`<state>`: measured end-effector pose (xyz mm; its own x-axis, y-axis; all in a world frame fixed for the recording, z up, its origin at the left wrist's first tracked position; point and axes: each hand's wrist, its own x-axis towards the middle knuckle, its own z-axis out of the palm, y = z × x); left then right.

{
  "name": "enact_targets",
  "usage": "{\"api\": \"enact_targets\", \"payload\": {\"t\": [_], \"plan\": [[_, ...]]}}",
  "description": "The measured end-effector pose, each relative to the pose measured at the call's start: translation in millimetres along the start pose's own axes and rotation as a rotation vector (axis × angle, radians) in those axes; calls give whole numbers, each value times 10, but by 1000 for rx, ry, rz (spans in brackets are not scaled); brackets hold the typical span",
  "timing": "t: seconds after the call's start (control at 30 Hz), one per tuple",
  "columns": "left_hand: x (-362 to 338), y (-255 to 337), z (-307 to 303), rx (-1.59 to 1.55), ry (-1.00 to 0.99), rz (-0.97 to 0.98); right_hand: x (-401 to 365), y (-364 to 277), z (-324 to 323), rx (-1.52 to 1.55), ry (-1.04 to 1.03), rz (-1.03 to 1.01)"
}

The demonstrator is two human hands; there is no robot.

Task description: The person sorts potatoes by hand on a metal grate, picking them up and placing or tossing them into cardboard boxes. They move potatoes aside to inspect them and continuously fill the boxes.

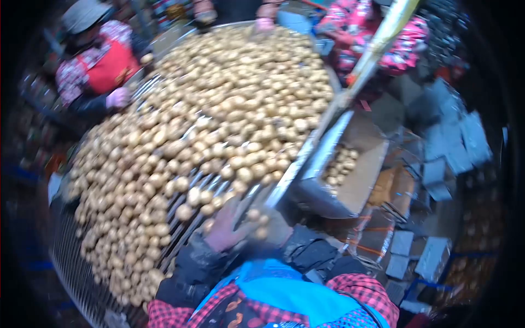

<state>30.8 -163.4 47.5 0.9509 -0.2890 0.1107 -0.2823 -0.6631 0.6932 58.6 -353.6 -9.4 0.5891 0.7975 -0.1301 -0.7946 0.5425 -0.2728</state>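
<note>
Many round, pale-yellow potatoes [235,109] cover a large slatted metal table [60,257]. At its near edge is my left hand [224,228] in a pinkish glove, its fingers apart among the potatoes. My right hand [275,225] is just to the right, smeared by motion, so its fingers cannot be made out. A few potatoes [258,221] lie between my two hands, close to both palms. Bare slats show just beyond my left hand.
A person in a red apron [109,65] stands at the far left, another in pink [394,44] at the far right. A co-worker's gloved hand [264,26] touches the far potatoes. A pole [350,90] slants beside an open box [363,164] holding potatoes.
</note>
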Motion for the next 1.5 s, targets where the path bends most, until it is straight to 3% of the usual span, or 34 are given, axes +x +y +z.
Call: {"api": "enact_targets", "payload": {"t": [0.07,0.13,0.2,0.27,0.33,0.37,0.4,0.43,0.5,0.53,0.57,0.6,0.67,0.77,0.8,0.87,0.97,1.03,1.1,1.13,1.17,1.2,1.23,1.27,1.33,1.4,1.43,1.47,1.5], "plan": [[255,342,-183,-832,-231,-425,-60,-174,-52,314,156,110],[230,32,57,-408,-52,-138,-292,-461,235,124,358,25],[208,-14,-9,-437,30,-231,-447,-470,-141,423,80,-110],[125,-175,-126,-551,69,-386,-741,-633,-240,367,216,-317],[-77,-428,-190,-719,163,-563,-1054,-914,-383,478,88,-427],[-96,-433,-335,-669,182,-502,-1210,-1054,-455,536,17,-476],[-130,-438,-471,-620,201,-442,-1423,-1233,-657,802,-167,-374],[-251,-578,-440,-631,345,-462,-1661,-1495,-831,634,-126,-565],[-340,-680,-646,-614,384,-468,-2206,-2377,-1534,121,83,-956],[-383,-676,-722,-590,405,-493,-2162,-2976,-1265,-184,205,-1155],[-425,-650,-761,-597,401,-492,-2302,-3461,-881,365,815,-1288],[-444,-630,-790,-559,431,-490,-2330,-3827,-662,256,744,-1426],[-501,-604,-870,-428,436,-530,-2397,-3914,-1046,194,793,-1353],[-995,-844,-809,16,454,-593,-2186,-3680,-1607,102,959,-1137],[-1141,-900,-805,10,471,-598,-2060,-3469,-1612,92,1003,-1078],[-1492,-1126,-847,358,458,-621,-1749,-2939,-1463,4,1059,-980],[-1678,-1219,-935,512,522,-697,-1158,-2268,-833,-376,1137,-911],[-1587,-1273,-1041,652,491,-756,-854,-1929,-477,-552,975,-854],[-1413,-1366,-1137,743,486,-690,-549,-1577,-409,-802,680,-799],[-1378,-1594,-1120,834,474,-656,-352,-1429,18,-1229,668,-841],[-1243,-1641,-1138,835,473,-668,-131,-1236,-188,-1421,634,-888],[-1063,-1657,-1172,836,472,-676,24,-1095,-17,-1539,535,-765],[-923,-1728,-1189,800,454,-552,194,-933,16,-1466,414,-622],[-783,-1759,-1229,761,432,-425,333,-872,124,-1851,271,-604],[-282,-1440,-1180,748,425,-537,553,-567,110,-1950,50,-727],[-82,-1482,-1162,818,492,-535,634,-460,63,-2186,-79,-614],[8,-1526,-1212,828,441,-545,644,-479,131,-2188,-85,-669],[78,-1572,-1272,834,384,-558,626,-534,186,-2118,-56,-541],[182,-1558,-1400,643,250,-561,618,-519,120,-2079,-39,-587]]}}
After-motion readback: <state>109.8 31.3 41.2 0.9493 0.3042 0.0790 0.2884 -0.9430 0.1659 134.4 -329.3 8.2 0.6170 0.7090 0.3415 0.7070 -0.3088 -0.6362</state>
